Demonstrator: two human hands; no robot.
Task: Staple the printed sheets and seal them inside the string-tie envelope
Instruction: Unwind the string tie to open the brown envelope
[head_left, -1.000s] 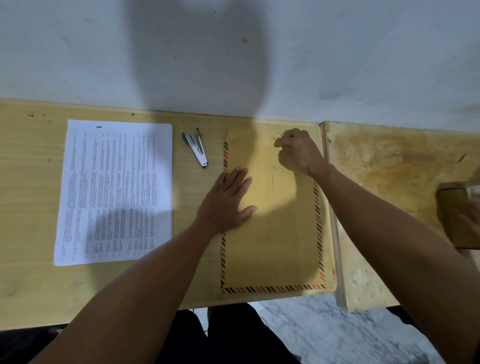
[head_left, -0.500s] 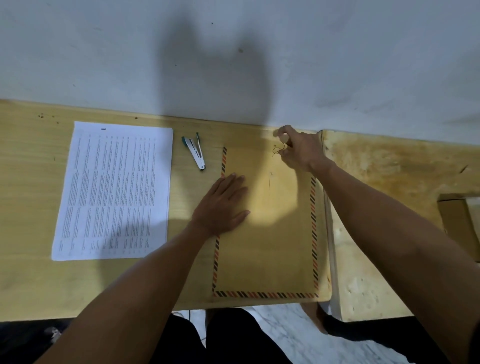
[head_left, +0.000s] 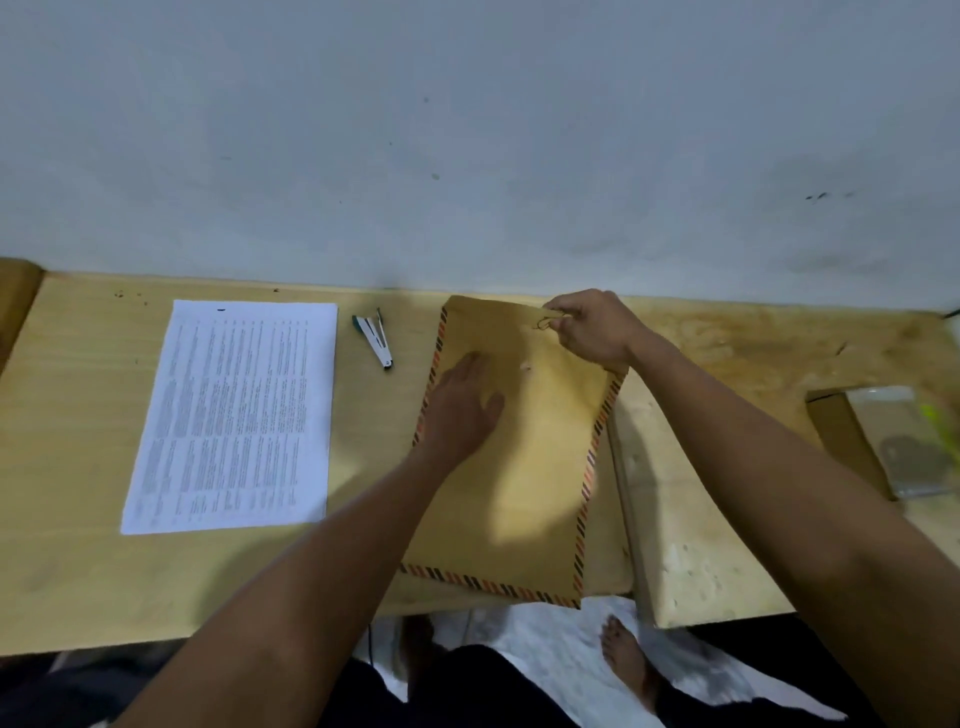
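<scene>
Brown string-tie envelope (head_left: 540, 467) lies flat on the wooden worktop (head_left: 78, 441), striped border along its left, right and near edges; its near edge reaches the worktop's front edge. Left hand (head_left: 460, 410) rests flat on the envelope's left side, fingers (head_left: 470, 366) straight and together, palm down, holding nothing. Right hand (head_left: 592, 327) sits at the envelope's far end, fingers curled, pinching a thin string (head_left: 543, 323) near the flap; a small loop of string shows just left of the fingertips. A small pale closure disc (head_left: 525, 368) shows on the envelope below that loop, between the two hands.

Printed sheets (head_left: 234, 415) lie flat on the worktop well left of the envelope, apart from it, text side up. Stapler (head_left: 373, 335), white with green parts, lies between the sheets and the envelope, near the envelope's far left corner, touching neither.

Right of the envelope, a second, paler worktop section (head_left: 727, 467) butts against the first. Further right of the envelope, a cardboard box (head_left: 836, 431) with clear plastic-wrapped contents, too blurred to identify. Beyond the envelope, a white wall (head_left: 467, 130). Below the envelope's near edge, a bare foot (head_left: 631, 660) on the floor.
</scene>
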